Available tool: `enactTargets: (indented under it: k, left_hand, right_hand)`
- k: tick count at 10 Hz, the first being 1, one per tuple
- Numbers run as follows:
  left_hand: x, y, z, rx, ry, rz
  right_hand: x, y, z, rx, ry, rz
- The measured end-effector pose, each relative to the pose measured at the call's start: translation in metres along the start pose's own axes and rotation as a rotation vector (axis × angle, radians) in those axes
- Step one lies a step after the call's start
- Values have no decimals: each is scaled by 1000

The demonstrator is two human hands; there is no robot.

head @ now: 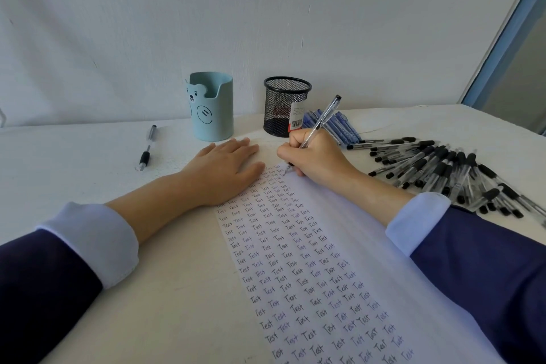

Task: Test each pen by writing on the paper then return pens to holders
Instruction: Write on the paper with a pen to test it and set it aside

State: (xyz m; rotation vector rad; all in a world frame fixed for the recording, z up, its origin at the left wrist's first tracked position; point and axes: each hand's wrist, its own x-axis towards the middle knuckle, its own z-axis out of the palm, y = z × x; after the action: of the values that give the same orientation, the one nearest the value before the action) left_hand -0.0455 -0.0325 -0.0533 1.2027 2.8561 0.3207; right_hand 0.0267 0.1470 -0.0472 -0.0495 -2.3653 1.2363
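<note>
Right hand writing with a clear pen at the top of a paper filled with the word "Test".

The right hand grips the clear pen with curled fingers, its black tip touching the paper near the far end of the written columns. The left hand lies flat with fingers straight, pressing on the paper's upper left corner. Both sleeves are dark blue with pale turned-back cuffs. Beyond the hands stand two holders on the white tabletop: a light blue bear holder and, to its right, a black mesh holder. Just beside the mesh holder lies a bundle of blue pens; to the right spreads a large pile of black-capped pens. A single black-grip pen lies apart on the left.
</note>
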Motion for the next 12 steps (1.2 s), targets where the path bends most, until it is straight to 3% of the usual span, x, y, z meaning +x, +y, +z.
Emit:
enactTargets:
  k: [3, 7, 9, 12]
  left_hand:
    - [0, 1, -1, 0, -9, -4]
    - [-2, 1, -8, 11, -19, -13]
    - [-4, 1, -7, -4, -8, -13]
    - [-2, -1, -4, -18, 31, -5]
  right_hand:
    - [0, 1, 0, -29, 7, -8]
    - [5, -24, -26, 17, -89, 137]
    - [-2, -26, -32, -92, -208, 189]
    - [-7, -27, -33, -292, -271, 72]
